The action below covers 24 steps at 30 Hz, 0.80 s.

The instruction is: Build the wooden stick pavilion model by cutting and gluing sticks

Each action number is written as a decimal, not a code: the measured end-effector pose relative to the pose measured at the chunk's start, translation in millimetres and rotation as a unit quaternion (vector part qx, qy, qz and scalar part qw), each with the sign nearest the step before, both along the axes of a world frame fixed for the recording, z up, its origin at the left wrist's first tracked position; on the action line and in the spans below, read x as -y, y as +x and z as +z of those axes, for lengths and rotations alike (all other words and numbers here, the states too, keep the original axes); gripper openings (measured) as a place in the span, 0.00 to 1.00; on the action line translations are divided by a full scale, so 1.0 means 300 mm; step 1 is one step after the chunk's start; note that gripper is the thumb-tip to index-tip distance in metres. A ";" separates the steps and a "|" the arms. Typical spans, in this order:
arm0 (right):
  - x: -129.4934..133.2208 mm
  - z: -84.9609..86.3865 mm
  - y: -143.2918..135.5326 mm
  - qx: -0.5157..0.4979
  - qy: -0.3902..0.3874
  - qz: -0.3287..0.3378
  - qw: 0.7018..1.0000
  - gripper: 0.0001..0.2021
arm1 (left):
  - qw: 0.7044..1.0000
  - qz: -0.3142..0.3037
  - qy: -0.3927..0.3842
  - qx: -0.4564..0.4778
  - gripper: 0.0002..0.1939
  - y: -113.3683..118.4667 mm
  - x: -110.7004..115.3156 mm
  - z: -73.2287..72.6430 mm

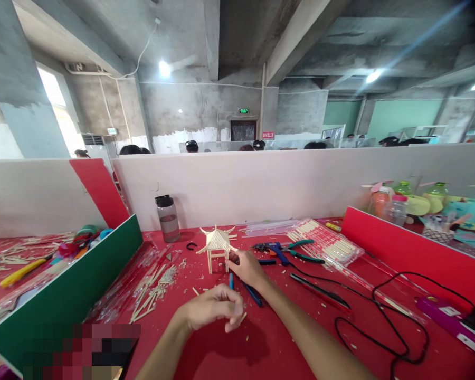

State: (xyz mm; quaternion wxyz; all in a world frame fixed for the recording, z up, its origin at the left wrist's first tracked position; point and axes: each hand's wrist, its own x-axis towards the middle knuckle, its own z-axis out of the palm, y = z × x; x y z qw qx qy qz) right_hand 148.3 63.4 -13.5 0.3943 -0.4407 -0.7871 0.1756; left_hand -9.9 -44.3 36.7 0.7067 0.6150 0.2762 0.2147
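Note:
A small pavilion of pale wooden sticks (218, 240), with a pointed roof and thin legs, stands upright on the red table. My right hand (244, 265) is at its right side, fingers closed on one of the right legs. Nearer to me, my left hand (217, 307) hovers over the table with its fingers curled in; a short stick end shows by the fingertips, and whether they grip it is hard to tell. Blue-handled pliers (253, 293) lie partly hidden beneath my right wrist.
Loose sticks (152, 287) and scraps lie left, below a water bottle (168, 219). On the right are a blue glue gun (277, 250), green-handled pliers (305, 251), bagged sticks (328, 240), a black cable (380, 300) and a purple power strip (451, 322). A green divider (75, 285) bounds the left.

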 end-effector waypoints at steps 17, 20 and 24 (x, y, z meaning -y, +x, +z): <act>-0.004 -0.003 0.005 0.005 0.001 0.017 1.000 0.08 | 0.960 0.267 0.034 0.079 0.19 0.022 -0.091 -0.080; -0.002 -0.002 0.006 0.001 -0.001 0.030 1.000 0.08 | 0.941 0.330 -0.002 0.081 0.21 0.012 -0.114 -0.091; -0.008 -0.009 0.005 0.008 0.005 0.028 1.000 0.08 | 0.906 0.410 -0.039 0.099 0.20 -0.005 -0.145 -0.104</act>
